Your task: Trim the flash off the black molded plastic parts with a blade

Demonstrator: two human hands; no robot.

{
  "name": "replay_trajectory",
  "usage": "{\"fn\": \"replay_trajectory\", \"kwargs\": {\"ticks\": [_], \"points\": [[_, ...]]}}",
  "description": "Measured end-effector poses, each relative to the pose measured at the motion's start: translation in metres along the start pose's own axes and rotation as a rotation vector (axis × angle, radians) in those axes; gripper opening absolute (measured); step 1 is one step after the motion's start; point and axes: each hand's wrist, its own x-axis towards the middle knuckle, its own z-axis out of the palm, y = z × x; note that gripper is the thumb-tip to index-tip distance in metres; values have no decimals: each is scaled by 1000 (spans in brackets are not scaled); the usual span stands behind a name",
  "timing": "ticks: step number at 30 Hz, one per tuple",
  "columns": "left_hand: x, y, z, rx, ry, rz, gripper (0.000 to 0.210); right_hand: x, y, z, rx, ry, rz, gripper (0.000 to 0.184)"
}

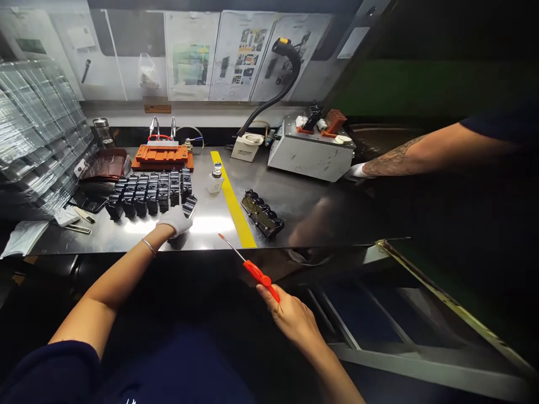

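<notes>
Head view: the yellow strip (232, 199) on the bench (210, 227) serves as the reference for all positions. The left hand (177, 220), gloved in white, is located left of the strip and grasps a tilted black part (190, 205) at the near right corner of the rows of black parts (146, 193). The right hand (295, 318) (bare, unlike the left) is positioned right of the strip's near end, below the bench edge, with its fingers closed around a red-handled tool (257, 274); the tool's tip (221, 236) points up and left, to the left of the strip. A longer black assembly (261, 213) lies just right of the strip. A white bottle (215, 180) stands just beside the strip on its left; an orange fixture (162, 155) sits farther left, behind the rows. Well right of the strip, a co-worker's gloved hand (356, 171) is at the grey housing (309, 156).
</notes>
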Motion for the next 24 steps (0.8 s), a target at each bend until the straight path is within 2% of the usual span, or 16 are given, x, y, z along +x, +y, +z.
{"fn": "replay_trajectory", "kwargs": {"ticks": [3,5,8,10,11,12,14,15,17,18,20,22,24], "points": [[-11,-8,-3,-52,-23,16,70,9,-9,0,-20,46,38,56],[-29,-18,-4,-83,-45,52,72,11,-9,4,1,41,14,57],[-72,-54,8,-253,-113,111,67,7,7,16,73,15,-91,60],[-103,-89,31,-539,-274,148,66,0,20,29,143,-2,-153,62],[-116,-106,46,-688,-412,181,64,-5,26,37,184,-44,-184,62],[-126,-122,62,-835,-537,152,58,-10,29,46,232,-122,-227,62],[-137,-148,95,-1114,-714,-66,48,-18,29,65,313,-346,-333,63],[-137,-157,109,-1227,-738,-227,43,-22,25,75,319,-426,-367,63],[-132,-172,134,-1354,-690,-507,34,-25,11,93,236,-447,-355,63],[-127,-177,143,-1373,-653,-587,32,-26,3,100,167,-422,-347,62],[-118,-184,155,-1376,-601,-649,33,-26,-11,111,70,-437,-414,57],[-111,-188,159,-1384,-569,-656,32,-23,-22,116,53,-488,-482,54],[-108,-188,158,-1377,-556,-632,31,-19,-29,116,18,-435,-406,53]]}}
